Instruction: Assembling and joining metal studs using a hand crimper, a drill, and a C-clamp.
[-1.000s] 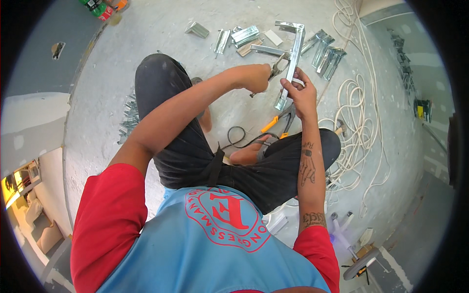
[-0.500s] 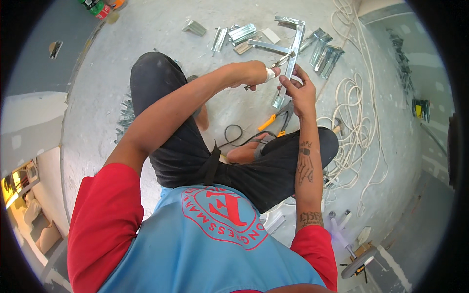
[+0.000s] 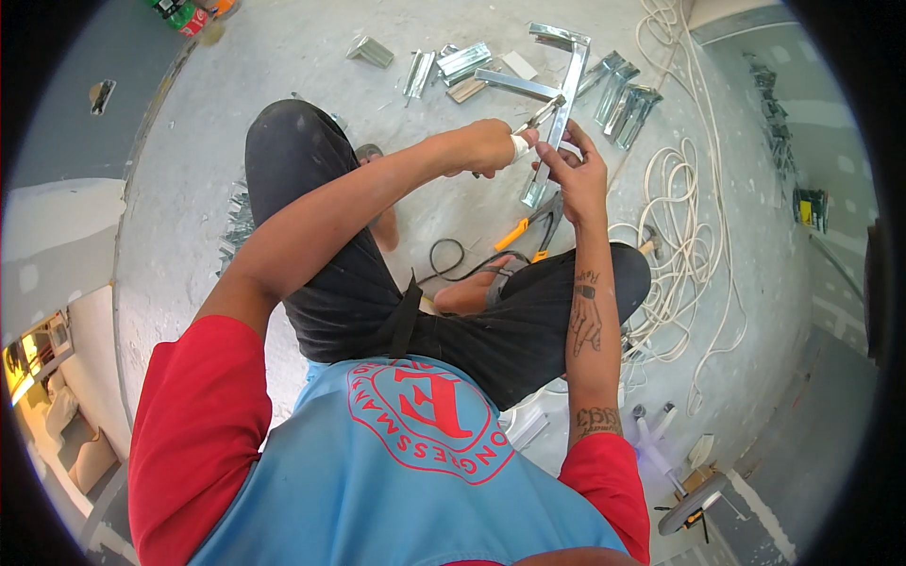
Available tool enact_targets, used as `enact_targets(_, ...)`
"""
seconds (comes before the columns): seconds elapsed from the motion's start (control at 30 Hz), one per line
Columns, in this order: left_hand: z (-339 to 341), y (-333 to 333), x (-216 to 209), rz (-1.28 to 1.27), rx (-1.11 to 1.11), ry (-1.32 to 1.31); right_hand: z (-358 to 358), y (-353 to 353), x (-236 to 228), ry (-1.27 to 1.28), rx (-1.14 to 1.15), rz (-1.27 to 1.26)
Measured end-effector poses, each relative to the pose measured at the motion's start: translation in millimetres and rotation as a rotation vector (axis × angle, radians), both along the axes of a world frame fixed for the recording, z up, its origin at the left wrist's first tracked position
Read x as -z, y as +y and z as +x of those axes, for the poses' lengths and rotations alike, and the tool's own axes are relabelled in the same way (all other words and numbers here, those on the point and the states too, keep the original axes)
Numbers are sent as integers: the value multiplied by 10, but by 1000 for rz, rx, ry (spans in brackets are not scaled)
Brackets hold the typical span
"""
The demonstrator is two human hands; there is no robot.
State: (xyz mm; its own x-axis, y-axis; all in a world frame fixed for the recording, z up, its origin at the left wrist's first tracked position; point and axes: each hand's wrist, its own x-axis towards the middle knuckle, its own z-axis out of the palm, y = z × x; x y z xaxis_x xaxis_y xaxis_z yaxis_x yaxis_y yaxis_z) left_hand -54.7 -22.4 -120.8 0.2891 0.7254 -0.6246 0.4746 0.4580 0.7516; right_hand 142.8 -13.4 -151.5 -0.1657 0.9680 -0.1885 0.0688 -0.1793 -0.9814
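My left hand (image 3: 489,148), with white tape round a finger, is closed round the handles of a silver pliers-like tool (image 3: 542,114). The tool's jaws meet a shiny metal channel frame (image 3: 569,83) near the joint of its middle arm. This frame is a long bar with two shorter arms reaching left, one at the far end and one midway. My right hand (image 3: 579,175) pinches the bar's near part between thumb and fingers. Just below the frame, on the floor, lie snips with orange handles (image 3: 512,234). The grip of the left-hand tool is mostly hidden by my fingers.
Several short metal channel pieces (image 3: 464,61) lie beyond my hands, with more (image 3: 630,113) to the right. Loose white cable (image 3: 675,226) coils over the floor at right. A hammer (image 3: 649,241) rests by my right knee. Metal offcuts (image 3: 236,226) are beside my left leg.
My left fingers have closed a little more round the tool's handles. The frame stays in nearly the same place in my right hand; the view has shifted slightly.
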Motion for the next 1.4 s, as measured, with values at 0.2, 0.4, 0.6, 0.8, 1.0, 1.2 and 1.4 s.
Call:
enact_targets(0.2,-6,-17,-32,35,-5,-5,-3,7,15,-9,-24,56)
enact_targets(0.4,5,-40,-58,98,32,101,6,5,24,2,-28,41)
enact_targets(0.6,12,-66,-46,179,33,79,-12,2,15,2,-29,28)
enact_targets(0.8,27,-47,-43,16,-52,10,-40,-19,13,-11,-30,15)
enact_targets(1.0,-2,-58,-71,26,-5,83,-83,-59,-7,3,-5,-25)
enact_targets(1.2,11,-136,-112,106,-54,39,-90,-79,-61,25,-45,-118)
enact_targets(1.4,37,-126,-108,126,26,168,-94,-115,-75,93,-20,-86)
